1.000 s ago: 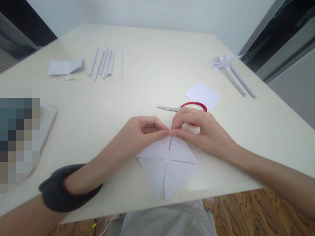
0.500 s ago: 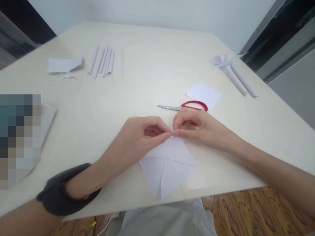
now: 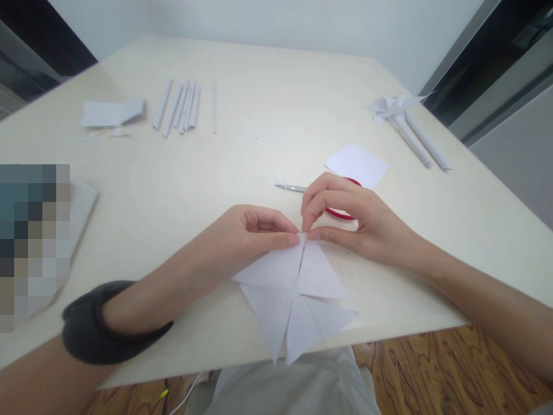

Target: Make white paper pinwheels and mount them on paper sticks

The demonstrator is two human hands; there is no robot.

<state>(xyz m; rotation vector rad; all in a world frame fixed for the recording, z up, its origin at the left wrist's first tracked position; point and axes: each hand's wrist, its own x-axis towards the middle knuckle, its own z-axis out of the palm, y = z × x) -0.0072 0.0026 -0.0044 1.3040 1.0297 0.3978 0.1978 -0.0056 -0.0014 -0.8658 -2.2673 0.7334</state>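
A square of white paper (image 3: 298, 300), slit from its edges toward the middle, hangs between my hands over the table's front edge. My left hand (image 3: 263, 230) is closed, its thumb and index finger pinching the paper's top corner left of a slit. Just right of that slit, my right hand (image 3: 345, 213) pinches the corner between thumb and fingertips. The lower flaps of the paper spread apart. Behind my right hand lies a pair of scissors (image 3: 290, 188) with red handles, partly hidden by the fingers.
Another white paper square (image 3: 358, 164) lies behind the scissors. Several rolled paper tubes (image 3: 177, 109) and a folded paper (image 3: 112, 113) are at the back left. Paper tubes with a pinwheel-like top (image 3: 408, 124) lie at the back right. A pixelated patch covers the left edge.
The paper has tilted and its slits show wider, with the flaps spread. My right hand's fingers have lifted slightly and cover more of the scissors.
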